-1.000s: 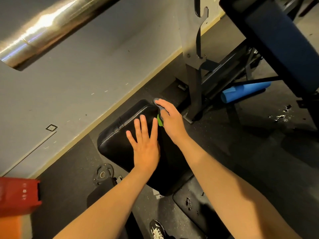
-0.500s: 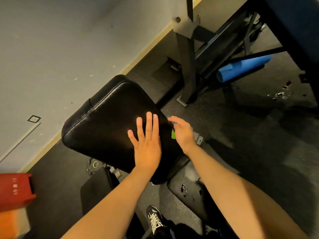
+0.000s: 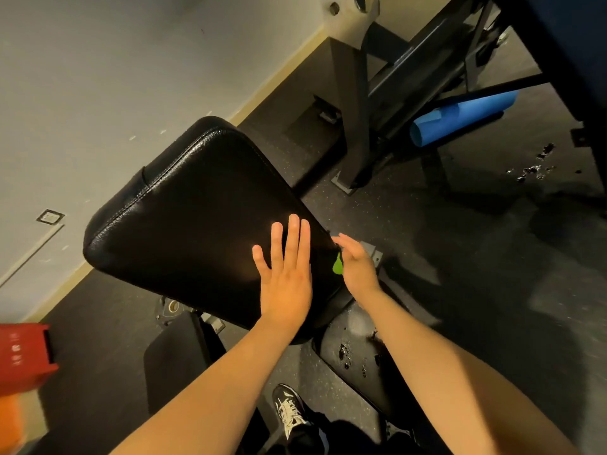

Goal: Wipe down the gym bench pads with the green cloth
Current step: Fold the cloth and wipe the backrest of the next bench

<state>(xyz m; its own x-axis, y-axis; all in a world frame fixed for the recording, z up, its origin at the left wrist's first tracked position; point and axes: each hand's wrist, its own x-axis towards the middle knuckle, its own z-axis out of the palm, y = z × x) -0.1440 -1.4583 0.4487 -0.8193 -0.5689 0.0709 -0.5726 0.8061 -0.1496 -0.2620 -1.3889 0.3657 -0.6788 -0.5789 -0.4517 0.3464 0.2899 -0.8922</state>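
Our left hand (image 3: 285, 277) lies flat on the bench pad (image 3: 184, 218) near its right edge, fingers straight and together. Our right hand (image 3: 356, 266) sits against that edge, just beside the left. The green cloth (image 3: 337, 268) shows only as a small tip under the right palm, touching the pad. The right fingers are blurred; we cannot tell whether they grip the cloth.

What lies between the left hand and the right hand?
Head view: a narrow strip of the black bench pad and a sliver of the green cloth peeking from under the right hand, beside the flat left hand.
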